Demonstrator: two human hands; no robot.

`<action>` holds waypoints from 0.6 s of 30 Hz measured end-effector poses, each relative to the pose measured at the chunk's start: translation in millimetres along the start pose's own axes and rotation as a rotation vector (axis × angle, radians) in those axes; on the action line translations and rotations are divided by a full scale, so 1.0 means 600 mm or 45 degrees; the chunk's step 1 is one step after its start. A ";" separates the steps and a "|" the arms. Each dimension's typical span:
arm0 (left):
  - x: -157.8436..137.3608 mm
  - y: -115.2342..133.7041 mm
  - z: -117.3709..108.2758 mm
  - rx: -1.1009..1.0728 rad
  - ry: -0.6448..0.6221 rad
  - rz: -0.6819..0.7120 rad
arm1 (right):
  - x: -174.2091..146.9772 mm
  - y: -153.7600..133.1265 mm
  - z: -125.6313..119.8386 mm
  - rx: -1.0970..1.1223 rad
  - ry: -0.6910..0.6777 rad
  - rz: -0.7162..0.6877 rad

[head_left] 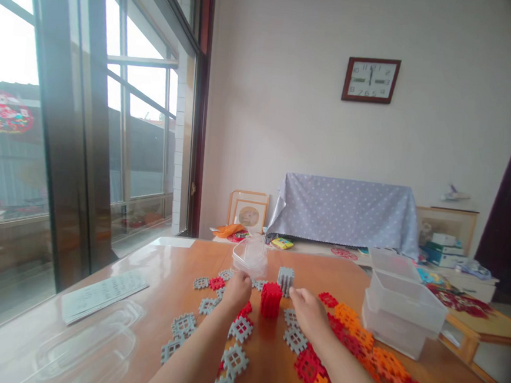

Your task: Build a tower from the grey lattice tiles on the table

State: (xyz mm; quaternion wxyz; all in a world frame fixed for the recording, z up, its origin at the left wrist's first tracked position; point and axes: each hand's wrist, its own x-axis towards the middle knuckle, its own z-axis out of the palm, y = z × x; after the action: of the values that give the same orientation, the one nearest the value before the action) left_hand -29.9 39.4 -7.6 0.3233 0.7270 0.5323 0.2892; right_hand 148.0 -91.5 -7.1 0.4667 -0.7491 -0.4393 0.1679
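Note:
My left hand (239, 288) is closed in a fist above the grey and red interlocking plastic tiles left of centre. What it holds, if anything, is hidden. My right hand (307, 309) is also curled closed, its fingertips beside a stack of grey tiles (285, 281); I cannot tell whether they touch it. Between the hands, a neat stack of red tiles (270, 300) stands on the table. Loose grey tiles (235, 360) run toward me by my left forearm. Two grey tiles (296, 339) lie under my right hand, with red tiles (310, 364) and orange tiles (386, 360) around that arm.
On the wooden table (172, 294), a clear plastic tub (250, 262) stands at the back and stacked clear boxes (398, 321) at the right. Transparent lids (86, 343) and printed sheets (103, 294) lie at the left. A spotted cloth (346, 213) covers something behind.

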 end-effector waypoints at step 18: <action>0.054 -0.020 0.036 0.470 -0.360 0.347 | -0.012 0.058 -0.014 -0.023 0.129 -0.137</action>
State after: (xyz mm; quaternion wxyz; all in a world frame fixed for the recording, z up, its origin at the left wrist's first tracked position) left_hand -12.1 69.7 -28.1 0.2146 0.8717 0.4228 0.1238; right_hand 166.9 -108.3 -33.3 0.4898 -0.7361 -0.4562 0.1006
